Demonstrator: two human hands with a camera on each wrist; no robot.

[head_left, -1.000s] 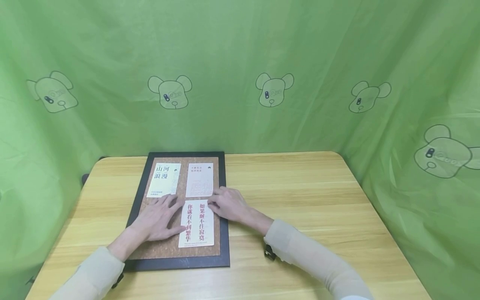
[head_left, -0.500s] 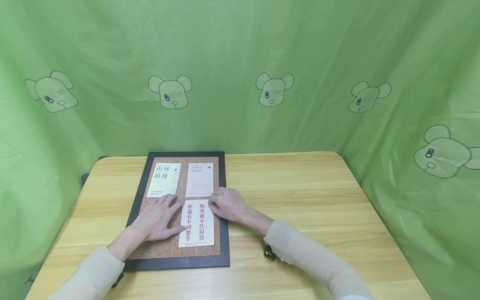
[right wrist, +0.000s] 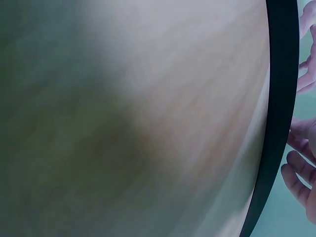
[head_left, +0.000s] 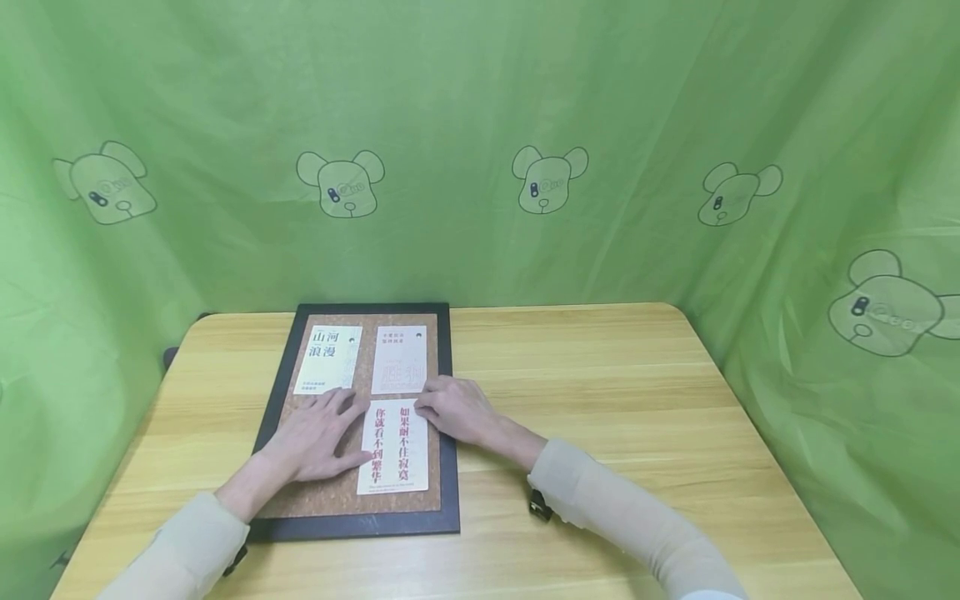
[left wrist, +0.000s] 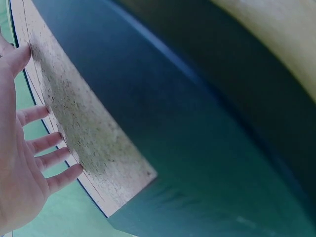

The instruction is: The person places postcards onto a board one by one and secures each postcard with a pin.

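A framed cork board (head_left: 322, 500) lies on the table. On its lower right is a white card (head_left: 393, 467) printed with two columns of red characters. My left hand (head_left: 315, 437) rests spread on the cork at the card's left, its thumb and index fingertip at the card's left edge. My right hand (head_left: 457, 408) reaches over the frame's right side, and its curled fingers pinch the card's top right corner. Whether a small thing is between those fingertips is hidden. In the left wrist view, my left fingers (left wrist: 64, 177) are straight against the cork.
Two other cards lie on the board's upper half: a pale one with dark characters (head_left: 326, 358) at left, and a pinkish white one (head_left: 399, 354) at right. The wooden table (head_left: 600, 392) extends to the right. A green curtain (head_left: 450, 242) stands behind and at both sides.
My right hand shifts very slightly at the card's corner. The left hand, the cards and the board stay where they were.
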